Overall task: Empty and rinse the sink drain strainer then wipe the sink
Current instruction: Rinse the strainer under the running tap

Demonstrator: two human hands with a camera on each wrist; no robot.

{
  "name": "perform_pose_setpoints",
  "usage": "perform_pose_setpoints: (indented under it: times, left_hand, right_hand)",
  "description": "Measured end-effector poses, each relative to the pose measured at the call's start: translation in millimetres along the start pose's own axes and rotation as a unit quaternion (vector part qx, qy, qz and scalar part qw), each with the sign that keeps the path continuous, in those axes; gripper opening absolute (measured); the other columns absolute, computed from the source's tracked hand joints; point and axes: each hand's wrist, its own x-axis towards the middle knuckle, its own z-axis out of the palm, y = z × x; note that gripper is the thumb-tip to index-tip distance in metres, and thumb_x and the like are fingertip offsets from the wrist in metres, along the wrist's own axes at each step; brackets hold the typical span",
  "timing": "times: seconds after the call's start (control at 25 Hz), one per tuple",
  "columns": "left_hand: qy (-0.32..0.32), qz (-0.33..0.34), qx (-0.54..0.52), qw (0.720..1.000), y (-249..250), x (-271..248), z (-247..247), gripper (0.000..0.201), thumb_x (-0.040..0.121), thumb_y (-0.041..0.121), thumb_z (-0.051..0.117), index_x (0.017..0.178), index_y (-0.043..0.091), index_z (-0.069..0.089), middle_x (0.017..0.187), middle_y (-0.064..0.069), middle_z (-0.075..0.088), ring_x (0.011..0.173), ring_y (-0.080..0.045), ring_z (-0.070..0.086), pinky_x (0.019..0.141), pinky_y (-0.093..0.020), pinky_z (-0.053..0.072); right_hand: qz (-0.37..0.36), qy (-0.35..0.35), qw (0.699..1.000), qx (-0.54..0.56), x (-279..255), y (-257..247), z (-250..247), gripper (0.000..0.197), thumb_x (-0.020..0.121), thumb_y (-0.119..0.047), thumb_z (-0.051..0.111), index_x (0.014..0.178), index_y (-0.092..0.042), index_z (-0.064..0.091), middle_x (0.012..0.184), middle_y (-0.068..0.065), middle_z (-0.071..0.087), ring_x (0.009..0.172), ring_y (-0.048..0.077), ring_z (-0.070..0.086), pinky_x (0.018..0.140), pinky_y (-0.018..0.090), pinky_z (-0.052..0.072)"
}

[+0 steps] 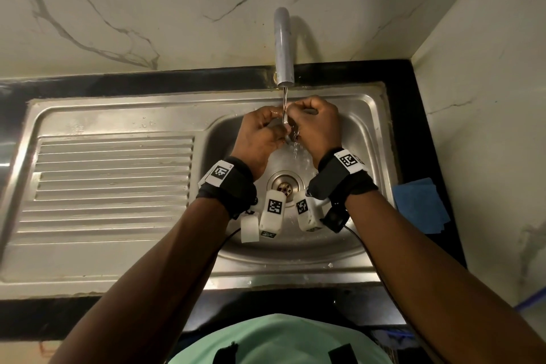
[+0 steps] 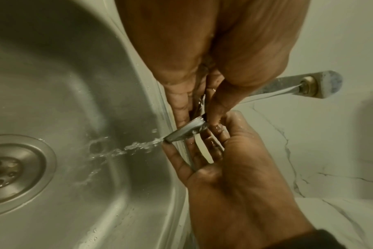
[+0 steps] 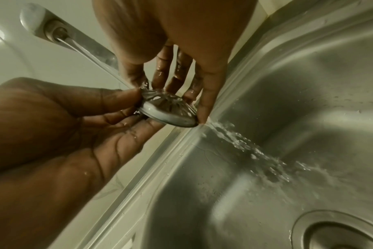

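Strainer (image 3: pixel 167 109) out of the drain (image 1: pixel 285 183) and up under the tap (image 1: pixel 283 47), held tilted in the running stream over the back of the basin. Left hand (image 1: pixel 260 136) pinching one edge, right hand (image 1: pixel 317 127) pinching the other, fingers of both curled round the rim and wet. Water (image 3: pixel 245 143) pouring through the slots and splashing down into the sink (image 1: pixel 118 115) toward the open drain.

Judged from this: lifting out done, emptying seemingly done, since no scraps visible in the strainer from the right wrist view, though the far face stays hidden. Rinsing in hand, likely near its middle. Left to do: shutting off the tap, dropping the strainer back into the drain, fetching the cloth (image 1: pixel 419 204) and wiping the steel. Nothing of the wiping begun; cloth lying folded on the counter just right of the sink, untouched.

Stainless sink with a ribbed drainboard (image 1: pixel 115 174) on the left and the basin on the right, droplets scattered on the rim. Set in a black stone counter (image 1: pixel 413 127), tucked into a corner. Pale marble-look walls (image 1: pixel 147 9) with grey veining behind and to the right. Dim, yellowish light. Green shirt at the bottom edge of the head view, black wrist straps with white tags on both forearms.
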Motion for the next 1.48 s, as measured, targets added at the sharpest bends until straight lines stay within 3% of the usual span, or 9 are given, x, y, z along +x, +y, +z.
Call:
perform_pose_setpoints:
  times: [0.28,0.44,0.6,0.84,0.96,1.12,1.2,1.32,1.48]
  left_hand:
    - [0.025,0.03,0.008,0.999,-3.2,-0.8,-2.3,0.029,0.086,-0.018,0.056,0.111,-0.008,0.067,0.105,-0.022,0.073,0.094,-0.036,0.071,0.088,-0.056,0.058]
    - [0.012,0.005,-0.018,1.0,-1.6,-4.7,-4.0,0.028,0.092,-0.015,0.056,0.114,-0.003,0.069,0.107,-0.012,0.075,0.1,-0.03,0.073,0.091,-0.051,0.061]
    - [-0.004,-0.011,-0.013,1.0,2.8,-2.3,-8.8,0.027,0.094,-0.012,0.059,0.12,-0.009,0.064,0.118,-0.024,0.07,0.105,-0.034,0.072,0.093,-0.05,0.061]
    - [0.02,-0.001,-0.012,1.0,1.8,-0.6,-4.9,0.024,0.088,-0.017,0.061,0.112,-0.011,0.062,0.109,-0.027,0.071,0.098,-0.039,0.071,0.091,-0.061,0.057]
    - [0.015,0.009,-0.017,1.0,-0.8,-3.6,-3.1,0.023,0.086,-0.017,0.062,0.109,-0.011,0.063,0.111,-0.025,0.071,0.098,-0.034,0.072,0.088,-0.057,0.061]
    - [0.004,0.022,-0.029,0.999,-0.2,-8.8,-0.1,0.021,0.088,-0.018,0.06,0.105,-0.007,0.065,0.122,-0.017,0.071,0.107,-0.031,0.072,0.084,-0.043,0.061]
    - [0.006,0.022,-0.027,0.999,0.3,-9.2,1.6,0.02,0.089,-0.017,0.061,0.105,-0.006,0.066,0.116,-0.014,0.073,0.101,-0.027,0.074,0.084,-0.04,0.061]
    - [0.018,0.0,-0.013,1.0,-0.3,-8.8,1.4,0.017,0.095,-0.007,0.063,0.111,-0.007,0.066,0.101,-0.011,0.076,0.093,-0.024,0.075,0.088,-0.042,0.063]
    - [0.024,-0.02,-0.01,0.999,-0.5,-7.3,-2.5,0.018,0.098,-0.002,0.063,0.115,-0.01,0.064,0.104,-0.021,0.073,0.097,-0.032,0.073,0.092,-0.054,0.059]
  right_hand:
    - [0.108,-0.072,0.991,0.033,-0.7,-6.0,4.7,0.024,0.087,-0.038,0.066,0.106,-0.024,0.07,0.098,0.003,0.074,0.088,0.024,0.073,0.074,0.045,0.063]
    - [0.076,-0.116,0.99,0.032,-5.4,-4.2,0.0,0.024,0.089,-0.03,0.066,0.111,-0.027,0.072,0.1,0.0,0.075,0.091,0.019,0.072,0.078,0.04,0.062]
    - [0.039,-0.123,0.991,0.04,-5.1,1.4,-2.6,0.032,0.086,-0.022,0.069,0.119,-0.023,0.069,0.107,-0.001,0.074,0.098,0.018,0.072,0.084,0.039,0.061]
    - [0.027,-0.068,0.996,0.055,1.4,-2.5,2.3,0.019,0.084,-0.02,0.069,0.102,-0.015,0.074,0.096,0.004,0.076,0.09,0.024,0.074,0.081,0.049,0.061]
    - [0.045,-0.044,0.997,0.053,7.8,-1.2,4.2,0.016,0.082,-0.025,0.069,0.093,-0.015,0.075,0.09,0.007,0.076,0.084,0.031,0.074,0.073,0.052,0.062]
    - [0.097,-0.036,0.993,0.06,12.8,0.6,4.9,0.021,0.088,-0.03,0.064,0.096,-0.013,0.074,0.09,0.008,0.077,0.081,0.026,0.074,0.064,0.039,0.061]
    - [0.122,-0.054,0.989,0.057,13.4,0.6,4.8,0.024,0.091,-0.032,0.06,0.1,-0.014,0.074,0.092,0.007,0.076,0.082,0.025,0.073,0.06,0.031,0.056]
    - [0.108,-0.074,0.99,0.052,10.3,0.0,3.5,0.024,0.091,-0.032,0.062,0.102,-0.014,0.073,0.095,0.009,0.075,0.086,0.026,0.072,0.065,0.032,0.056]
    - [0.071,-0.112,0.989,0.062,1.7,1.8,2.8,0.021,0.085,-0.025,0.068,0.103,-0.016,0.07,0.1,0.008,0.074,0.096,0.025,0.071,0.082,0.038,0.059]
